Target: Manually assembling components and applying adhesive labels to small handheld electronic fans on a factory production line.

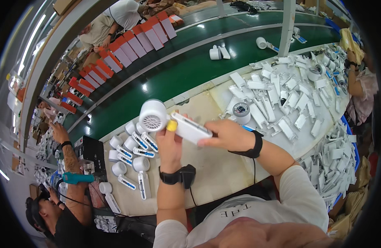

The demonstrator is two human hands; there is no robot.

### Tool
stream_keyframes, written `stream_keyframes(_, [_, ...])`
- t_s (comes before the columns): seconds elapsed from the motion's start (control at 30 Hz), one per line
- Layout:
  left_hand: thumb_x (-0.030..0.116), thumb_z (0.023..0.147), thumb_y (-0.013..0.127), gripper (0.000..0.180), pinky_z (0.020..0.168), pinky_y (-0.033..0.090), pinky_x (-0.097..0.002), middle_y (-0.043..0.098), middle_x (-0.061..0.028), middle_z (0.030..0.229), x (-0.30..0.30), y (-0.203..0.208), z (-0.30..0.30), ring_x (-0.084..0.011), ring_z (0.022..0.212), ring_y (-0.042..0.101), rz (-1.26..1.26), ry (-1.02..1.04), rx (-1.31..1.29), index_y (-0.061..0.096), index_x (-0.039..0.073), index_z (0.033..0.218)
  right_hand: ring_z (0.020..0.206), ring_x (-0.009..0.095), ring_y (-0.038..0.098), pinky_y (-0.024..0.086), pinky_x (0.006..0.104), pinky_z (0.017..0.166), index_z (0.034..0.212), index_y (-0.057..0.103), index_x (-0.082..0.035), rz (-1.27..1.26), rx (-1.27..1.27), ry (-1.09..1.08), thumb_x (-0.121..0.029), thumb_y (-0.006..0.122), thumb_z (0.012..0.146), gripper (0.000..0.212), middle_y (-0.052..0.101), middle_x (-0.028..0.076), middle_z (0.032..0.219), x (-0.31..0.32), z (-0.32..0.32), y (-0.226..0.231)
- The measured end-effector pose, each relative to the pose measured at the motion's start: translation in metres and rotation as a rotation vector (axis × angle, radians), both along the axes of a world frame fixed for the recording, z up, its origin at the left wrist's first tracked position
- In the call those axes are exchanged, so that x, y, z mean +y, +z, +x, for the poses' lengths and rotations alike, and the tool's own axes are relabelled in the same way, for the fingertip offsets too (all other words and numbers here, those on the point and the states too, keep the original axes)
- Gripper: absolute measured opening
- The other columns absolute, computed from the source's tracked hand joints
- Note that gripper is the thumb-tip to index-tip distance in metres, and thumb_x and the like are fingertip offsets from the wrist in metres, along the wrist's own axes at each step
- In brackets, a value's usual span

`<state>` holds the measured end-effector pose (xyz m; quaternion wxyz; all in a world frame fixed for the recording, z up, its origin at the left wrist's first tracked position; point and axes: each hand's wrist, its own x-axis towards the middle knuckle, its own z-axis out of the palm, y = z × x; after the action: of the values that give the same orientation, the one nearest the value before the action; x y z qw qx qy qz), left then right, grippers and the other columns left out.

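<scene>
A white hair dryer [153, 113] with a round grilled head is held up over the worktable, its handle slanting down to the right. My left hand [170, 146] is closed around the handle close to the head, and a yellow wrap shows on one finger. With thumb and fingers, my right hand [231, 135] grips the far end of the handle. Below and left of my left hand lie several similar dryers [141, 167], their handles open along one side with blue and dark parts inside. A loose round dryer head [241, 112] sits just beyond my right hand.
White handle shells [277, 89] are heaped at the right, with more in a blue-rimmed bin [333, 165]. Beyond the table runs a green conveyor [157, 84] lined with orange-and-white boxes [132, 43]. At left, a co-worker's arm [72, 165] is near a teal power tool [78, 177]. A metal post [286, 29] stands behind the table.
</scene>
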<state>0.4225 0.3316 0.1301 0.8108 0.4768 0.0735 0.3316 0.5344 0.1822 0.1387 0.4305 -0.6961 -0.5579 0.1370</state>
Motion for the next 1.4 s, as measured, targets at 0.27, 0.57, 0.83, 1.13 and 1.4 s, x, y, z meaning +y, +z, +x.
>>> stream_keyframes(0.27, [0.015,0.077,0.058,0.022,0.059,0.043,-0.0445,0.055,-0.022,0.072,0.02,-0.028,-0.116,-0.0398,0.07,0.055,1.355,0.136,1.032,0.052,-0.001,0.09,0.079,0.028,0.059,0.047,0.0353,0.067,0.097,0.061,-0.01,-0.429,-0.323,-0.089,-0.029,0.059,0.079,0.026,0.062,0.01,0.084,0.012,0.143,0.013])
stream_keyframes(0.57, [0.008,0.073,0.06,0.027,0.066,0.044,-0.0433,0.057,-0.0185,0.09,0.036,-0.042,-0.149,-0.0366,0.081,0.055,1.323,0.499,1.46,0.052,0.001,0.098,0.112,0.024,0.046,0.044,0.0365,0.085,0.122,0.045,-0.02,-0.227,-1.351,-0.309,-0.009,0.05,0.08,0.043,0.042,0.004,0.13,0.143,0.308,-0.059])
stream_keyframes(0.83, [0.03,0.077,0.065,0.057,0.099,0.028,-0.0537,0.039,-0.0187,0.133,0.033,-0.017,-0.139,-0.0372,0.122,0.037,0.813,0.189,1.668,0.043,0.004,0.122,0.1,0.032,0.056,0.048,0.0416,0.079,0.121,0.045,-0.013,-0.636,-1.003,-0.41,-0.015,0.057,0.079,0.043,0.048,0.013,0.122,0.169,0.306,-0.045])
stream_keyframes(1.13, [0.003,0.076,0.059,0.038,0.09,0.039,-0.0384,0.052,-0.0199,0.114,0.023,0.01,-0.111,-0.0342,0.104,0.05,1.245,0.345,0.588,0.05,-0.003,0.112,0.098,0.014,0.054,0.047,0.0292,0.081,0.126,0.039,-0.003,0.038,0.435,-0.053,-0.024,0.062,0.081,0.055,0.053,0.008,0.112,0.089,0.187,0.07])
stream_keyframes(1.4, [0.057,0.09,0.02,0.071,0.099,0.033,-0.0438,0.048,-0.0179,0.123,0.035,-0.019,0.001,-0.0317,0.119,0.042,-0.184,-0.489,0.083,0.038,0.0,0.128,0.111,0.016,0.047,0.038,0.0305,0.094,0.132,0.033,-0.002,0.161,0.509,0.296,-0.012,0.068,0.072,0.071,0.049,0.008,0.121,0.025,0.055,0.084])
